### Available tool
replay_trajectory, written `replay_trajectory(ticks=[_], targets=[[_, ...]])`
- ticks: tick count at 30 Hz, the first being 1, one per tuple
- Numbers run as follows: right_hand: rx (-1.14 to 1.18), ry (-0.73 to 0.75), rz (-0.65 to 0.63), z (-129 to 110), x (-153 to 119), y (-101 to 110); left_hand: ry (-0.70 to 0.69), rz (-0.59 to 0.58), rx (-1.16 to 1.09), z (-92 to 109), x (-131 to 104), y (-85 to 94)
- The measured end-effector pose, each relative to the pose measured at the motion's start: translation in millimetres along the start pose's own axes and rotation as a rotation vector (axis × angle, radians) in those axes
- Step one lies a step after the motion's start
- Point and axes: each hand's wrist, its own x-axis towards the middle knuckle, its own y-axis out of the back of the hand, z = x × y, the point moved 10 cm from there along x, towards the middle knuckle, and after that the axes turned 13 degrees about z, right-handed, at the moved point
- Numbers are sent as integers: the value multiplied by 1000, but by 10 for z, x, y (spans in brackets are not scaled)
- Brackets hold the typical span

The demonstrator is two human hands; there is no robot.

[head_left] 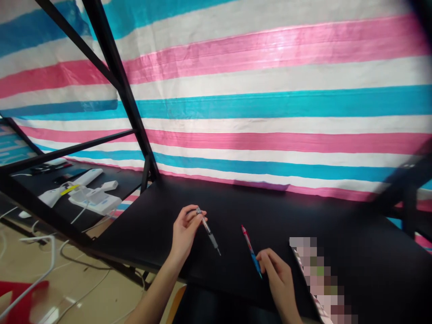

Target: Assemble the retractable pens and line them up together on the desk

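Observation:
In the head view my left hand (186, 227) pinches the upper end of a grey and clear pen (209, 235), whose tip points down and to the right over the black table (158, 198). To the right, a second pen (249, 243), red and pink at its top and blue near its tip, slants the same way. My right hand (277, 272) has its thumb and forefinger closed at the blue lower part of this pen. The two pens are apart.
A pixelated flat item (320, 274) lies right of my right hand. Black metal bars (114, 76) frame the left side. White power strips (96, 198) and cables sit on the neighbouring table. A striped sheet (270, 103) hangs behind.

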Motion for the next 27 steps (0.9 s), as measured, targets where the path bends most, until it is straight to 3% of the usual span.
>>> replay_trajectory(ticks=[9, 15, 19, 27], targets=[[2, 19, -9, 23, 19, -18, -20, -82, 140, 32, 290, -28], [1, 41, 32, -74, 34, -15, -32, -235, 343, -108, 376, -254], [-17, 38, 62, -92, 54, -2, -91, -295, 522, -197, 403, -361], [-30, 33, 83, -132, 53, 9, -307, -342, 900, -271, 488, -396]])
